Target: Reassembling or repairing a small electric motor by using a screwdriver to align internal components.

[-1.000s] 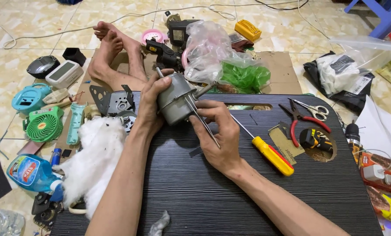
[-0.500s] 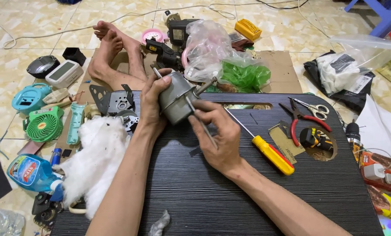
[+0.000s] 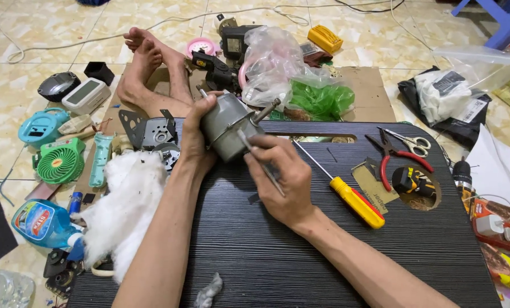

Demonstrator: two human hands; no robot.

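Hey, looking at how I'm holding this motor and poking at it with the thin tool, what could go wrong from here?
1. The left hand holds the grey motor up off the black board. If the thin tool in the right hand slips off the rounded casing, it may jab the left fingers.
2. The motor, gripped by one hand only, might twist or drop.
3. The yellow-handled screwdriver lies beside the right wrist and could get knocked away.

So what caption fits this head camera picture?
Left hand grips a grey metal motor while right hand pokes it with a thin tool.
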